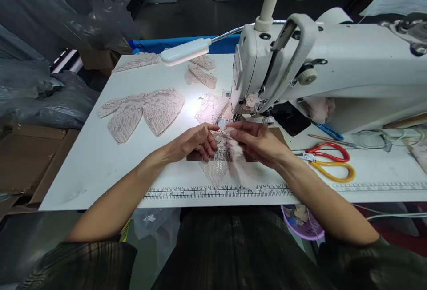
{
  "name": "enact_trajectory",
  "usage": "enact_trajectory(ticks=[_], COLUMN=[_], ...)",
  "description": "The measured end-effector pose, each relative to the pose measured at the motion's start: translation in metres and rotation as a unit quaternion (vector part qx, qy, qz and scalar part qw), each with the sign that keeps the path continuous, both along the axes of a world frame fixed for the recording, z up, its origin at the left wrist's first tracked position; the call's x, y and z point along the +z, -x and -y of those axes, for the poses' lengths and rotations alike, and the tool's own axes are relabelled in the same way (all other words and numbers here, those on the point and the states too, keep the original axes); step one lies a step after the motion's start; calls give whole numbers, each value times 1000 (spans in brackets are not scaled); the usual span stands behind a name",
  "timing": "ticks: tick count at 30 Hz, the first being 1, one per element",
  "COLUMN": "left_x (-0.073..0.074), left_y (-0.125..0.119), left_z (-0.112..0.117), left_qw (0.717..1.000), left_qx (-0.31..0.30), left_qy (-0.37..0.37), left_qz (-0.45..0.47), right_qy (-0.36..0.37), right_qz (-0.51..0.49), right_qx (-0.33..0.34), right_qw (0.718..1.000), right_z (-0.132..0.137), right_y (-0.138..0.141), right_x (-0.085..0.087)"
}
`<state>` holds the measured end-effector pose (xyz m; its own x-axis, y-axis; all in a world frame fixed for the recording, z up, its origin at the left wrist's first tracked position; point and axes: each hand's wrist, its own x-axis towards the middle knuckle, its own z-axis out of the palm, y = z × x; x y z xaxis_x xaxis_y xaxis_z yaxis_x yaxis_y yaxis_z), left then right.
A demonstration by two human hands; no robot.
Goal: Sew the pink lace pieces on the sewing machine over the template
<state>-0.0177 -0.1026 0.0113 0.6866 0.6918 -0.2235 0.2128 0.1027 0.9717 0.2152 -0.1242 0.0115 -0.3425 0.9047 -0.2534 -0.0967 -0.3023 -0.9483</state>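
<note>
My left hand [200, 142] pinches the upper edge of a pale pink lace piece [216, 165] just in front of the sewing machine's needle area. Opposite it, my right hand [255, 141] is closed on the same lace near its top edge, with a blurred, sheer pale part [240, 165] hanging below the fingers. The lace drapes over a brown strip [193, 155] on the table. Behind my fingertips, more lace [211, 107] lies beside the presser foot [237, 118] under bright light.
The white sewing machine [333, 67] fills the right. A lamp [185, 52] hangs over the white table [86, 165]. Lace pieces [160, 110] lie left. Scissors [328, 161], a dark phone [292, 118] and a printed ruler [187, 193] are nearby. A purple basket [305, 232] sits below.
</note>
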Motion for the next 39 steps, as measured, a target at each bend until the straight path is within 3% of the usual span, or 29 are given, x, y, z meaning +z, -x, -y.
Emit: enact_trajectory(ticks=[3,5,6,8,11,14,16,18,21,28,35,39], left_x=[3,4,4,3,2,4,6,8,9,12,9,8], left_y=[2,2,1,1,2,4,3,2,0,0,2,3], left_z=[0,3,5,7,6,1,-1,-1,0,-1,-5,-5], left_qw=[995,983,977,973,968,953,941,933,931,951,958,959], left_qx=[19,52,67,77,90,113,122,122,121,129,118,112], left_qy=[-8,-66,-91,-116,-139,-172,-189,-200,-205,-138,-106,-97], left_qz=[-98,-165,-180,-186,-190,-221,-252,-273,-276,-244,-239,-242], right_qy=[-34,-108,-158,-268,-409,-487,-502,-501,-492,-450,-508,-506], right_qz=[-28,85,169,317,400,450,484,495,485,398,387,425], right_qx=[18,3,-8,-5,52,79,73,69,74,95,81,87], right_qw=[999,991,973,910,819,744,713,707,719,794,766,745], right_z=[-4,-6,-5,-2,7,12,13,12,7,-9,-5,-3], right_y=[7,-1,-7,-19,-28,-25,-21,-20,-23,-39,-34,-31], right_x=[1,-2,-5,-10,-19,-29,-35,-38,-38,-30,-47,-47])
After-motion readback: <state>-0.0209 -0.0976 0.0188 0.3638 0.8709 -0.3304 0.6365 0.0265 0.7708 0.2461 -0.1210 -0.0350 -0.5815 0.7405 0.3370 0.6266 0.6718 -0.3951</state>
